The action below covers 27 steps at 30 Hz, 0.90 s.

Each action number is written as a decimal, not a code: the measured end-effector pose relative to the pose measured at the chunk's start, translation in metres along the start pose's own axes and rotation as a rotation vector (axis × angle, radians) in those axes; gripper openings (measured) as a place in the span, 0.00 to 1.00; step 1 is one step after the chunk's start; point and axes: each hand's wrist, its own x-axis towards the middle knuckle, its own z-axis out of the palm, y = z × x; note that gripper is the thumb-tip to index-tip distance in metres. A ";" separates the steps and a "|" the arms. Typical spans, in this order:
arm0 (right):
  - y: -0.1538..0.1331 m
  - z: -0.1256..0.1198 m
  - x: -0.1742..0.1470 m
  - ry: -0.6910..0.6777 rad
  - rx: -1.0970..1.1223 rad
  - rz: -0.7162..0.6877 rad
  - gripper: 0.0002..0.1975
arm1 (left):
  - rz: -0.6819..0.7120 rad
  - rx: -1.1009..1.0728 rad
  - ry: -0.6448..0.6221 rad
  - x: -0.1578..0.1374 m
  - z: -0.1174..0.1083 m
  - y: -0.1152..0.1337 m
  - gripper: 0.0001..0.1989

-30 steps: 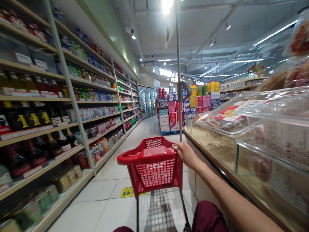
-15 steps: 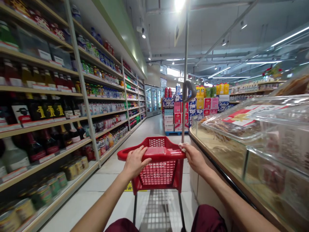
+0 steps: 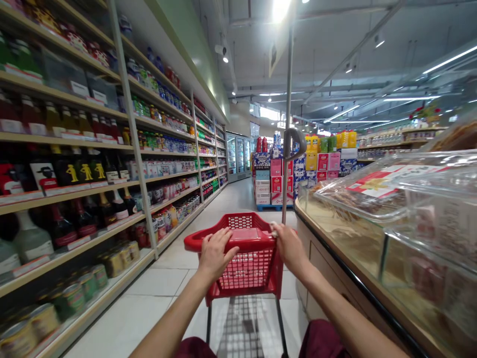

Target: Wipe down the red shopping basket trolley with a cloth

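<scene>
From the head, here's a red plastic-mesh shopping cart [image 3: 276,279] between pale-edged shelving [image 3: 74,196] and a glass-topped counter [image 3: 320,263]! The right hand [image 3: 291,248] clasps its handle's [image 3: 250,244] right end; the left hand [image 3: 215,252], apart, drapes over it, closure unclear.

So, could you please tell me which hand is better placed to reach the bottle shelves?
Probably the left hand: it rests nearer the shelves, on the cart handle, while the right hand holds something white.

2 forearms [image 3: 175,311] bare | fingers [image 3: 220,235] bare | 2 legs [image 3: 322,342] in maroon fabric [image 3: 195,349]
</scene>
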 end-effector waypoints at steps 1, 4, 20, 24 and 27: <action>-0.013 0.008 0.001 -0.011 0.015 -0.057 0.19 | 0.003 0.001 0.002 0.000 0.000 0.001 0.19; -0.034 0.021 0.005 -0.036 0.021 -0.163 0.20 | 0.001 0.009 -0.006 0.001 -0.001 0.002 0.19; -0.001 0.005 0.000 -0.007 -0.048 -0.095 0.18 | 0.011 0.012 -0.012 0.003 0.002 0.006 0.20; 0.035 -0.013 -0.007 0.086 -0.103 0.045 0.18 | 0.010 0.005 0.011 0.003 0.003 0.008 0.19; 0.009 0.007 -0.009 0.077 -0.037 -0.049 0.18 | 0.004 0.009 0.015 0.003 0.004 0.013 0.19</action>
